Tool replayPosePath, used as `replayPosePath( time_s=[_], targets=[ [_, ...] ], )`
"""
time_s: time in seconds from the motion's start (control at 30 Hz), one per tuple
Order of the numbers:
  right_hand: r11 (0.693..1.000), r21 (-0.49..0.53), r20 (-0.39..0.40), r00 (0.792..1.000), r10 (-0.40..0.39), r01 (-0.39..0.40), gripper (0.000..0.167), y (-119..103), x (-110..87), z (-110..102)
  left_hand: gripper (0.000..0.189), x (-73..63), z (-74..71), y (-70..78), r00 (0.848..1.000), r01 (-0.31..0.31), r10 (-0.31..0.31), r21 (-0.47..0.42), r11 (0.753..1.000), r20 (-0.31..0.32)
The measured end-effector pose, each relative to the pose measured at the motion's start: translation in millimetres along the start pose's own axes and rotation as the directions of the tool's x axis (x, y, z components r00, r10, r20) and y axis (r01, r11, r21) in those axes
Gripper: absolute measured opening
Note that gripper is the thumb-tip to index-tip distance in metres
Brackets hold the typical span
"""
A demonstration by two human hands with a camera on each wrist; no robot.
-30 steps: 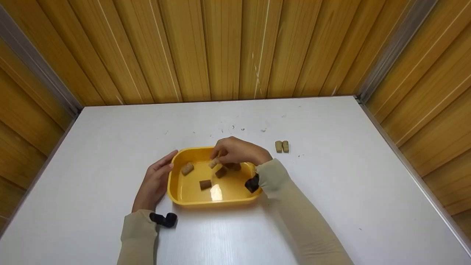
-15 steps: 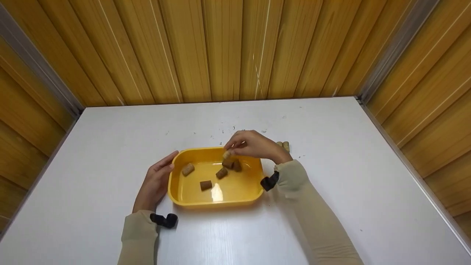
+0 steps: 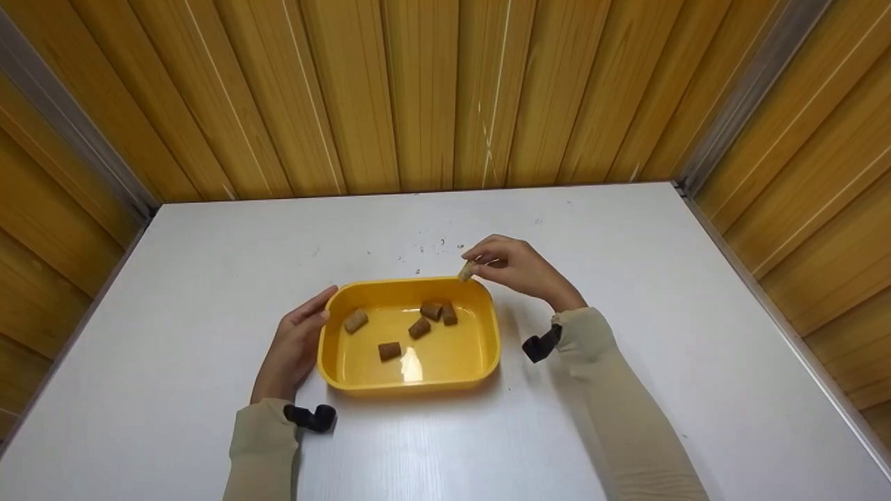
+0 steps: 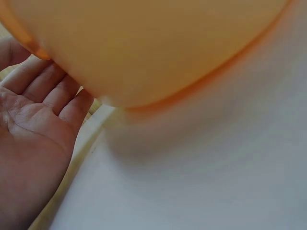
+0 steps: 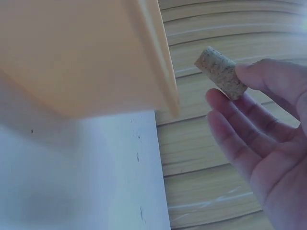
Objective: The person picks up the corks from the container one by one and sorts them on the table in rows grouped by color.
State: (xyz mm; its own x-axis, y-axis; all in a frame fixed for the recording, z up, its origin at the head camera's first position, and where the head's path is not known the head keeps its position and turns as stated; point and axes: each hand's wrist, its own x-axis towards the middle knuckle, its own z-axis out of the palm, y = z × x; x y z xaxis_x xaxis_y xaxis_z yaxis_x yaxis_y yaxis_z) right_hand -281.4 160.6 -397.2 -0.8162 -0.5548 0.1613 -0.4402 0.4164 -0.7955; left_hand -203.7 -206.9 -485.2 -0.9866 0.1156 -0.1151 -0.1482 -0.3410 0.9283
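My right hand (image 3: 518,268) pinches a light speckled cork (image 5: 221,73) between thumb and fingertips, just above the far right corner of a yellow plastic tray (image 3: 411,383). The fingers of my left hand (image 3: 296,341) lie fairly straight against the outside of the tray's left wall, with the thumb at the rim. Inside the tray a light cork (image 3: 356,321) lies at the left. A dark brown cork (image 3: 390,351) is near the front, and several other dark corks (image 3: 419,328) lie right of the middle.
The tray rests on a white table (image 3: 209,278) with small dark specks beyond the tray. Wood-patterned panels (image 3: 418,97) rise behind the table and along both sides. A black wrist camera (image 3: 541,344) sits below my right sleeve, beside the tray's right wall.
My right hand has lifted the light cork from inside the tray and moved right and away to the far corner. It now covers two corks on the table. My left hand stays put.
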Motion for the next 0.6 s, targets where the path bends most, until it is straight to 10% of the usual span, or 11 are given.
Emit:
replayPosePath(
  time_s=[0.6],
  targets=[
    [0.97,-0.031,-0.159,0.959,0.235,-0.243,0.03,31.6,-24.4,-27.6,0.054,-0.7,-1.5,-0.4,1.0,-0.003,0.003,-0.006,1.0,0.013]
  ],
)
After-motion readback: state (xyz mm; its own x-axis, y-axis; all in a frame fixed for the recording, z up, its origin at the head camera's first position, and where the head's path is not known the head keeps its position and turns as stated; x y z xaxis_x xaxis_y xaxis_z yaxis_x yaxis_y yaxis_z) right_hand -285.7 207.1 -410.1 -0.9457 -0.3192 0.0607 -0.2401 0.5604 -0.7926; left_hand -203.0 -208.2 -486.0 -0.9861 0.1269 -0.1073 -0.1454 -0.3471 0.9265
